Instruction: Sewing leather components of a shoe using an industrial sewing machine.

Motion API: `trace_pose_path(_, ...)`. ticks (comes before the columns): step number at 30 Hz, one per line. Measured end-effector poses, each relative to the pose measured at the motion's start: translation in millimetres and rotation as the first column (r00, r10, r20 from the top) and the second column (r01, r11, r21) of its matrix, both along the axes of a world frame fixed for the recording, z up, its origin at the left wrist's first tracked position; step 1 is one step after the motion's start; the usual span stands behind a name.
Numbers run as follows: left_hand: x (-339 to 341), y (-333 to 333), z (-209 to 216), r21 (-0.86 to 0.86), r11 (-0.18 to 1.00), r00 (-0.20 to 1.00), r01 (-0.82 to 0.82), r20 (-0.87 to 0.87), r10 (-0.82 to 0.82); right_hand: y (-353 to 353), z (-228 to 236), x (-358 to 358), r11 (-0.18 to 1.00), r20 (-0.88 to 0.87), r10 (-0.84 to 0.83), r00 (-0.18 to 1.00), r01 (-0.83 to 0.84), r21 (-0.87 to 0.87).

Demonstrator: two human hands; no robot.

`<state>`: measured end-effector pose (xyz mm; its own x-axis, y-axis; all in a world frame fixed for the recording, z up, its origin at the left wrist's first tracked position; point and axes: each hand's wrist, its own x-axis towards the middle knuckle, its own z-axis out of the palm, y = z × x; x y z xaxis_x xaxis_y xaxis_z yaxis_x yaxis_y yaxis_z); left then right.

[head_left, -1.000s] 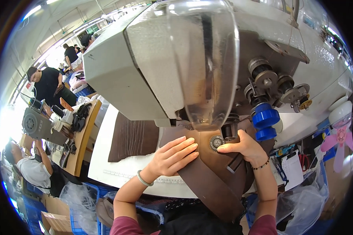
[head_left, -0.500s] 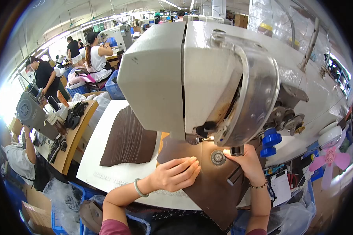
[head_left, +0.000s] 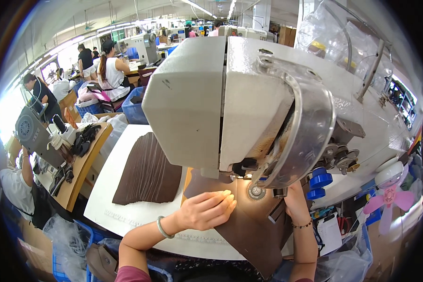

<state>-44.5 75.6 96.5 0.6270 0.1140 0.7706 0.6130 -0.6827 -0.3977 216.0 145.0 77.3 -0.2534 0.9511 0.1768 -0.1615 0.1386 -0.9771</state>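
Observation:
A brown leather-like piece [head_left: 251,239] lies under the head of a pale grey sewing machine [head_left: 183,103] and hangs over the table's front edge. On it sits a round patterned metal disc [head_left: 256,191], lit by the machine's lamp. My left hand [head_left: 207,210] rests over the piece's left part, fingers curled together with yellowish tips. Whatever it may pinch is hidden. My right hand [head_left: 297,204] is at the piece's right side, beside a dark slot-like strip [head_left: 277,211]. The machine hides its fingertips.
A stack of brown pieces [head_left: 148,174] with loose threads lies left on the white tabletop [head_left: 105,197]. Blue knobs [head_left: 319,183] jut from the machine's right. A pink fan [head_left: 389,196], scissors [head_left: 343,225] and blue baskets [head_left: 73,244] stand around. Other people work at the left.
The view has shifted slightly, moving the scene a little down and left. My right thumb, seen beside the disc before, is now behind the machine. My left hand stays curled.

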Motion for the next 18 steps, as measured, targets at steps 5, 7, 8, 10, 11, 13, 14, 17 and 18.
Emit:
trace_pose_path(5, -4, -1, 3, -0.034, 0.999, 1.000, -0.018, -0.013, 0.017, 3, -3, -1, 1.000, -0.041, 0.011, 0.999, -0.012, -0.005)
trace_pose_path(7, -5, -1, 2, -0.046, 0.999, 1.000, -0.014, -0.015, 0.014, 7, -8, 2, 0.999, -0.007, 0.035, 0.999, -0.035, 0.029)
trace_pose_path(8, -5, -1, 1, -0.045, 0.999, 1.000, -0.018, -0.014, 0.018, 6, -7, 1, 0.999, -0.006, 0.039, 0.999, -0.039, 0.030)
trace_pose_path(10, -6, 0, 0, -0.039, 0.999, 1.000, -0.021, -0.020, 0.020, 1, -2, -1, 1.000, -0.033, -0.015, 0.999, 0.016, 0.024)
trace_pose_path(11, -6, 0, 0, -0.038, 0.999, 1.000, -0.024, -0.018, 0.023, 1, 2, -2, 1.000, -0.031, -0.012, 0.999, 0.012, 0.025)
trace_pose_path(13, -6, 3, 1, -0.065, 0.998, 1.000, -0.017, -0.012, 0.016, 1, 8, -3, 1.000, -0.039, -0.001, 0.999, 0.002, 0.028)
trace_pose_path(14, -5, 5, 2, -0.066, 0.998, 1.000, -0.016, -0.011, 0.016, 4, 6, -1, 1.000, -0.038, -0.001, 0.999, 0.002, 0.027)
trace_pose_path(17, -5, 10, 2, -0.059, 0.998, 0.999, -0.039, -0.008, 0.038, 14, -1, 4, 0.995, -0.196, 0.095, 0.976, -0.100, -0.015)
trace_pose_path(18, -6, 10, 2, -0.070, 0.997, 0.999, -0.040, -0.009, 0.039, 15, 0, 4, 0.994, -0.147, 0.106, 0.983, -0.102, 0.035)
